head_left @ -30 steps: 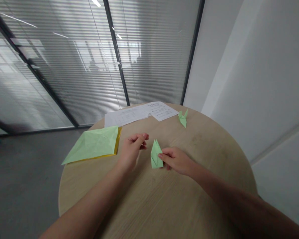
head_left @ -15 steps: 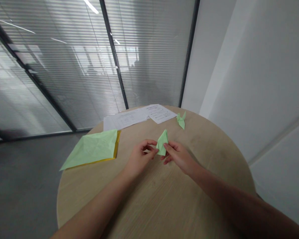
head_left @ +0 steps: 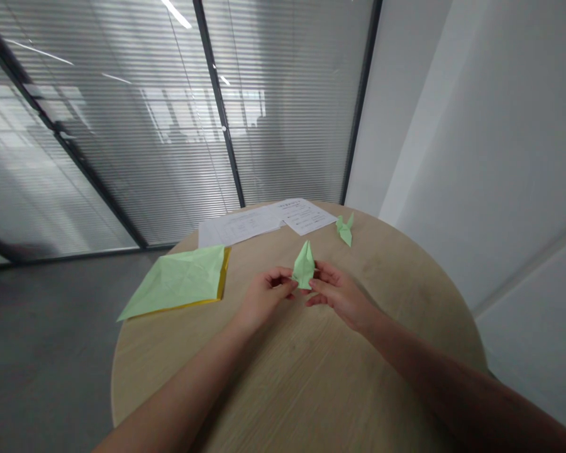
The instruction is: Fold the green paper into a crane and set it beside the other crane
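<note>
A small folded piece of light green paper (head_left: 304,267) is held upright above the table, its narrow tip pointing away from me. My left hand (head_left: 270,292) pinches its lower left edge between thumb and fingers. On the other side, my right hand (head_left: 336,290) grips the lower right edge, with the thumb in front and some fingers behind. Beyond my hands, a finished-looking green origami crane (head_left: 345,230) rests on the table.
Green paper sheets (head_left: 183,280) lie on yellow ones at the left, one corner past the edge of the round wooden table (head_left: 306,390). Printed white sheets (head_left: 245,225) lie at the back. Behind stand a glass partition with blinds (head_left: 292,126) and a white wall (head_left: 509,138).
The folded paper has turned in my fingers and now faces me more squarely. My right thumb has slid from its face to its lower right edge.
</note>
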A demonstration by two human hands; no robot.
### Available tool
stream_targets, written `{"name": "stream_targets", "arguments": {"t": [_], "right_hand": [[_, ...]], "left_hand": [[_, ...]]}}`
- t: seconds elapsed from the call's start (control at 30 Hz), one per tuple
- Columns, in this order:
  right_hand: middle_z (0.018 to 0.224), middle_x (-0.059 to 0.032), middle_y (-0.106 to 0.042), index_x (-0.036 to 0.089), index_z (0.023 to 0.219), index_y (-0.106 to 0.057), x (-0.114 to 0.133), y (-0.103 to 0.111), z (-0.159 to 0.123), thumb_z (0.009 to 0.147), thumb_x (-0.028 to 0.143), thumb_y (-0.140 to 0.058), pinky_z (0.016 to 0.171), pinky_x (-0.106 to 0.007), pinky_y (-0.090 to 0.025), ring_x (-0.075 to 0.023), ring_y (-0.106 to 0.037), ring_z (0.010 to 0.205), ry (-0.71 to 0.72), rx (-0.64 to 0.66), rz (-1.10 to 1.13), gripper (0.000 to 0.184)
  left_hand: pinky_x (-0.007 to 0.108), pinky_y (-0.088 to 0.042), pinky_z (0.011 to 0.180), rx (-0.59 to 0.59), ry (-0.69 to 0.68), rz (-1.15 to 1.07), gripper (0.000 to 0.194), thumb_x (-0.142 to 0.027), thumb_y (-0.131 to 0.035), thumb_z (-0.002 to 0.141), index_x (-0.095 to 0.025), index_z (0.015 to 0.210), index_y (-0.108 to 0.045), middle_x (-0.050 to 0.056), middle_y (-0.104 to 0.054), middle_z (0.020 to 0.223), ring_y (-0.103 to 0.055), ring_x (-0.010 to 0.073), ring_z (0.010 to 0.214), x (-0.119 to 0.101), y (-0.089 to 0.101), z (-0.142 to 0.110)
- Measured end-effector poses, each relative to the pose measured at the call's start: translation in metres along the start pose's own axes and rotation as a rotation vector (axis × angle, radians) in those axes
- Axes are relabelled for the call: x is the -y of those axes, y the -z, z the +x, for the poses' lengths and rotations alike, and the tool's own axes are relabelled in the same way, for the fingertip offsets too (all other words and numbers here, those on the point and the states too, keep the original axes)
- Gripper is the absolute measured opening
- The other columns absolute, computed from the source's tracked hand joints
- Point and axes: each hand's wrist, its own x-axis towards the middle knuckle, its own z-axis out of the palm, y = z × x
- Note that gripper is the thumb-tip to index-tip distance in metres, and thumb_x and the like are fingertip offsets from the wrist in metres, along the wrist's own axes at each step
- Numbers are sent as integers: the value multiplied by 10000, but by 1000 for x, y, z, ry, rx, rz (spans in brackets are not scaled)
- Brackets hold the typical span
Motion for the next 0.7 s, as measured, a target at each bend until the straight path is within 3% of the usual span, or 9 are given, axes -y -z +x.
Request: {"name": "stream_targets", "arguments": {"t": [0.1,0.33,0.5,0.7], "right_hand": [[1058,-46,-725,283,1361,-567,2,-1,0,760,316,-829,702,-317,-618,-176,-708,828,9,-31,18,656],[904,-26,-742,234,1362,-534,3,-4,-1,743,315,-829,704,-329,-611,-168,-708,741,-5,-92,-4,690],[882,-31,-742,201,1246,-599,4,-5,-1,717,302,-829,698,-319,-604,-172,-714,738,-41,-117,-9,586],[865,-27,-734,208,1124,-558,3,-6,-1,735,335,-810,664,-327,-604,-181,-718,715,-33,-156,-32,480]], "left_hand": [[273,-549,650,-27,21,-44,210,-315,-789,726,-161,858,-735,22,-722,761,-642,142,667,-1,1,0],[238,-537,600,-43,18,-149,309,-305,-829,701,-169,897,-633,-2,-698,773,-650,126,666,-3,-5,-2],[240,-544,609,-46,65,-187,438,-331,-848,707,-166,1036,-611,-20,-681,751,-645,122,664,-5,-4,-3],[250,-532,629,7,68,-163,430,-391,-857,707,-160,1001,-646,0,-687,793,-655,131,690,-4,-5,-3]]}}
